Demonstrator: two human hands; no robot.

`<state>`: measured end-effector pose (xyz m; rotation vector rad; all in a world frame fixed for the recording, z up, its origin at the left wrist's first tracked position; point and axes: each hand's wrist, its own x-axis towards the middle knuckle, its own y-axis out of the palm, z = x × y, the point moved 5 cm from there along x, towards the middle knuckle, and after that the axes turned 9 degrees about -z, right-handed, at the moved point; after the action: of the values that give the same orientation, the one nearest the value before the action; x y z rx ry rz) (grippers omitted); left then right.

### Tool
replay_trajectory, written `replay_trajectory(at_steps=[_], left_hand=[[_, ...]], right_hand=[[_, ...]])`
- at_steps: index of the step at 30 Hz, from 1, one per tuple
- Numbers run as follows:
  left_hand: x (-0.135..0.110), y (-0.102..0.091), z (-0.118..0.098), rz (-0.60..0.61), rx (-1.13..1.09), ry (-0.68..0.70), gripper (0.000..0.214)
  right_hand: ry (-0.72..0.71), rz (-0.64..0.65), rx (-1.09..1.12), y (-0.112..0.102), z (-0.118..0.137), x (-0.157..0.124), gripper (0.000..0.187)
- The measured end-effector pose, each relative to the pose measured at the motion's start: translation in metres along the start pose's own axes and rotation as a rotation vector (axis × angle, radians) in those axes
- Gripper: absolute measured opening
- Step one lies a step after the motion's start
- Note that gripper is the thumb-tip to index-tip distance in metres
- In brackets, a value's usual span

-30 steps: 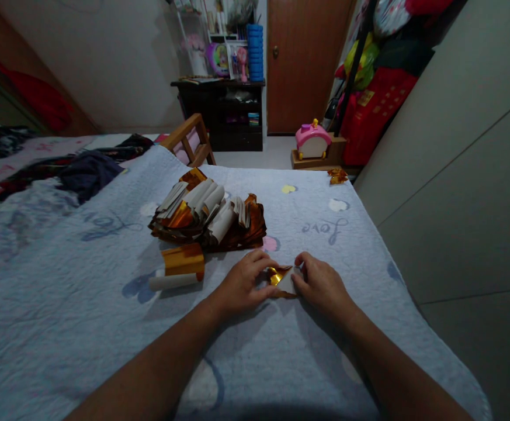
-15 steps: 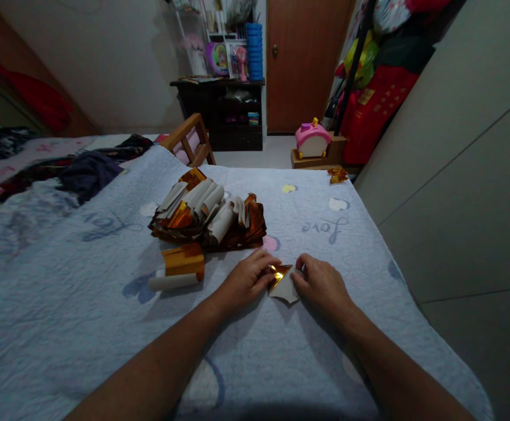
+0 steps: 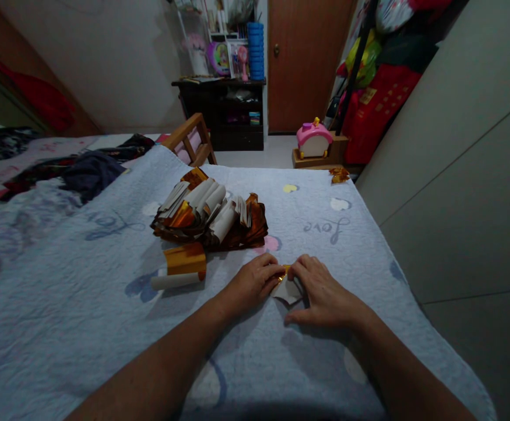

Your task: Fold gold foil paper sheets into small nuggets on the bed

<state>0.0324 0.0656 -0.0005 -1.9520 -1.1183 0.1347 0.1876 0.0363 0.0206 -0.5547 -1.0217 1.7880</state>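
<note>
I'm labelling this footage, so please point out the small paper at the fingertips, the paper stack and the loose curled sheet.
Small paper (image 3: 287, 289): head view, on its pale face.
Paper stack (image 3: 224, 222): head view, on a pale roll within it.
Curled sheet (image 3: 187, 259): head view, on its gold part.

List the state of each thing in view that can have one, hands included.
Sheet in hand: partly folded, gold and grey sides showing
Left hand: fingers closed on the sheet's left side
Right hand: fingertips at the sheet, thumb spread away
Loose sheet: near edge curled
Pile of sheets: stacked, many curled
Door: shut
Bedcover: spread out
</note>
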Motion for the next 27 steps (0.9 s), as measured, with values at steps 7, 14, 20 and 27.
replay_trajectory(at_steps=[7, 14, 20, 27], left_hand=[[0.0, 0.001, 0.0, -0.004, 0.007, -0.009, 0.02], [0.0, 0.001, -0.001, -0.011, -0.018, -0.015, 0.022], [0.0, 0.0, -0.001, -0.023, -0.029, -0.024, 0.023], [0.0, -0.001, -0.003, -0.009, -0.037, -0.027, 0.024]], right_hand=[[0.02, -0.041, -0.017, 0.004, -0.001, 0.002, 0.033], [0.099, -0.123, -0.101, 0.015, -0.01, 0.009, 0.005], [0.109, -0.147, -0.121, 0.018, -0.012, 0.011, 0.01], [0.112, -0.157, -0.117, 0.018, -0.012, 0.01, 0.009]])
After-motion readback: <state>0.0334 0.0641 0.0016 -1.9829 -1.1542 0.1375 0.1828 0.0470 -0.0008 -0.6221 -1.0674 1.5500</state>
